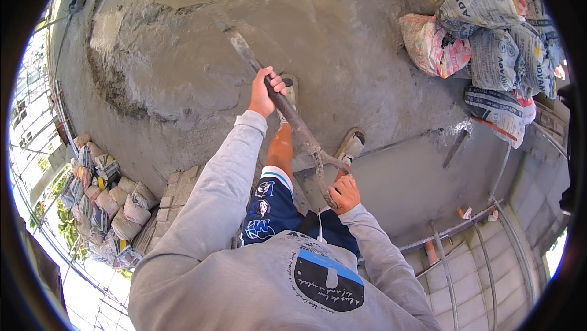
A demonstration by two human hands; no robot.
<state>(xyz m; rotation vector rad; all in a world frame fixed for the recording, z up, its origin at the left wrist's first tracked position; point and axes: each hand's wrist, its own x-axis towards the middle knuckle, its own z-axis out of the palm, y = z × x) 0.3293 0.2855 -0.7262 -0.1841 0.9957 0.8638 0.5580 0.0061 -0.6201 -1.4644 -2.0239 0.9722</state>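
A long-handled shovel (298, 124) slants from near my waist up to the far left, into wet grey cement mix (177, 62). My left hand (266, 91) is wrapped round the shaft about midway along. At the near end the shaft forks into a grip, and my right hand (344, 194) is closed round it. The shovel's far end is coated in grey, and its blade merges with the mix, so its outline is hard to make out. Both grey sleeves reach forward over my legs.
My shoes (351, 144) stand on the wet floor. Printed sacks (483, 0) are piled at the far right. More filled bags (125, 211) lie at the left beside stacked blocks (177, 187). A recessed grey slab (403, 190) and metal bars (446, 270) lie at the right.
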